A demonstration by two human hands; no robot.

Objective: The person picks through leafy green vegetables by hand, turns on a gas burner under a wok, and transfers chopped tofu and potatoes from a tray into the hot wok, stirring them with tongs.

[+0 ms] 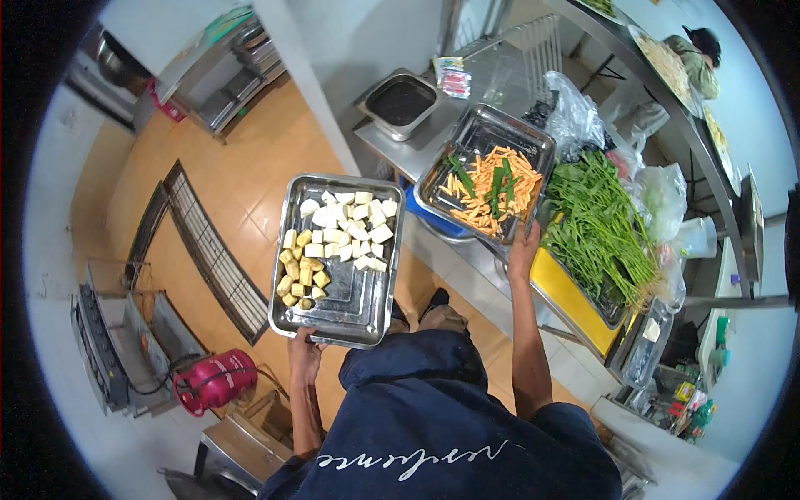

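Note:
My left hand (pixel 305 353) grips the near edge of a rectangular metal tray (pixel 358 310), held out over the floor. White cubed pieces (pixel 337 225) cover its far part, and yellowish-brown chunks (pixel 300 275) lie along its left side. My right hand (pixel 523 252) is closed on the near right corner of a second metal tray (pixel 433 187). Orange carrot sticks (pixel 500 187) are heaped in that one, with dark green strips (pixel 497 185) on top. The second tray is over the edge of the steel table; whether it rests there I cannot tell.
Leafy green stalks (pixel 600 225) fill a tray at the right, beside a yellow board (pixel 575 304) and plastic bags (pixel 575 117). A deep steel pan (pixel 402 102) with dark contents sits on the table. A floor grate (pixel 217 250) and red gas cylinder (pixel 215 382) are left. Another person (pixel 700 62) is far right.

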